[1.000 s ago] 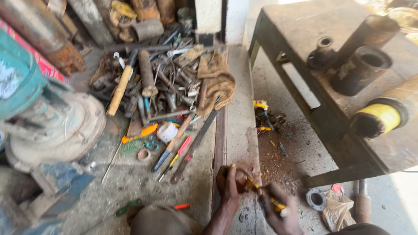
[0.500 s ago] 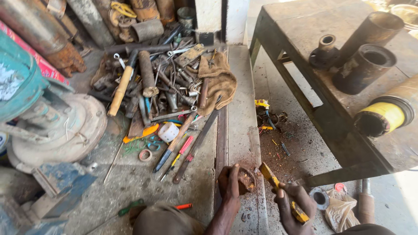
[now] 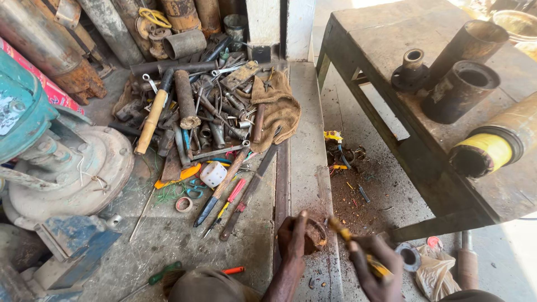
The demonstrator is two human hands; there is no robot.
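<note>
Tool pile (image 3: 207, 112), brown rag (image 3: 277, 106), metal table (image 3: 391, 50).

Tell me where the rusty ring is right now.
In the head view, the rusty ring sits low at centre on the concrete ledge, held by the left hand, just left of the yellow-handled tool in the right hand.

A rusty, matt metal ring (image 3: 316, 234) is held against rough, stained concrete (image 3: 305, 140). The tool (image 3: 358, 251) is seen with a worn yellow plastic handle. Dull, greasy steel tools (image 3: 201, 106) are heaped beside a coarse brown cloth (image 3: 277, 109), and the table (image 3: 391, 39) is of scuffed, dark metal.
</note>
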